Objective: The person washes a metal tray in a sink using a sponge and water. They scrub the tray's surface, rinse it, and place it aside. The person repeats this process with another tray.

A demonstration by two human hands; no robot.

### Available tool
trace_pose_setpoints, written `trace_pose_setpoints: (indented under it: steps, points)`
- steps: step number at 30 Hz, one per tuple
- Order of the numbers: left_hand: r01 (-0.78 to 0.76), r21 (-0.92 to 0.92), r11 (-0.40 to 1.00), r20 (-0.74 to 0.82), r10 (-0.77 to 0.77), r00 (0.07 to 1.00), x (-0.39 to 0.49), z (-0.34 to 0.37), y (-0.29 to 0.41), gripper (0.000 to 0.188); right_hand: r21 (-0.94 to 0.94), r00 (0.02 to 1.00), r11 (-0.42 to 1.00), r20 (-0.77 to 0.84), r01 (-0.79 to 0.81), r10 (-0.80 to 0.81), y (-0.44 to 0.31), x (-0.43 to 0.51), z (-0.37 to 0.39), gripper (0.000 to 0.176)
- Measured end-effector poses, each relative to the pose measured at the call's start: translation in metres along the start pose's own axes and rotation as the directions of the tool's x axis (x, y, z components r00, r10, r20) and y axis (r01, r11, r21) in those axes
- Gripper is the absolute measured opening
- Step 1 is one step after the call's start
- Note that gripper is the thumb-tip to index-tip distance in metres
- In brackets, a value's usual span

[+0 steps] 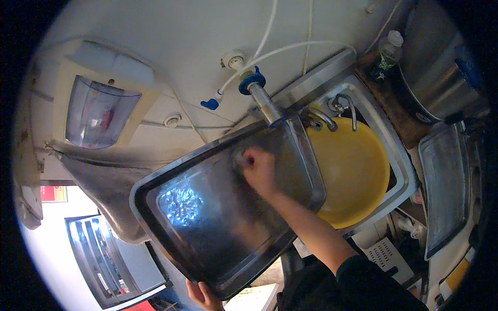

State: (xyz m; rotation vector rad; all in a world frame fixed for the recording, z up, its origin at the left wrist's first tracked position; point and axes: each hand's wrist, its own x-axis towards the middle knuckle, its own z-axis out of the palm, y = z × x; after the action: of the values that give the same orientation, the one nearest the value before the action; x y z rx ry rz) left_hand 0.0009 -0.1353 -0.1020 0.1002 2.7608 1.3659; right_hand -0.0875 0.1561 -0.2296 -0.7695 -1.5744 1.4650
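A large rectangular metal tray (218,210) lies tilted before me, its surface wet and shiny. My left hand (204,295) grips the tray's rim at the bottom corner, with the thumb and fingers at the edge. Against the tray's inner surface, near its upper middle, my right hand (258,171) is closed around a small greyish scrubbing pad (242,157), which is blurred. The tray's right end lies beside a yellow plastic basin (350,175), under a metal pipe (266,103) with a blue collar.
The basin sits in a stainless steel sink (404,171) below two curved faucets (342,110). Another metal tray (445,190) stands at the right. A plastic bottle (389,50) is near a large metal pot (432,77). A grey cloth (113,190) hangs at left, below a wall-mounted dispenser (103,112).
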Motion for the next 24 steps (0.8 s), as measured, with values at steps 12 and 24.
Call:
trace_pose_setpoints:
  steps: [12, 24]
  points:
    - [-0.165, -0.203, 0.965, 0.016, 0.172, 0.985, 0.006, 0.001, -0.030, 0.045, -0.049, 0.991, 0.992, 0.067, -0.114, 0.117, 0.002, -0.009, 0.010, 0.007]
    - [-0.126, -0.278, 0.952, 0.005, 0.133, 0.991, -0.001, 0.010, -0.034, 0.041, -0.373, 1.000, 0.928, 0.014, 0.024, -0.021, 0.122, -0.014, -0.052, 0.005]
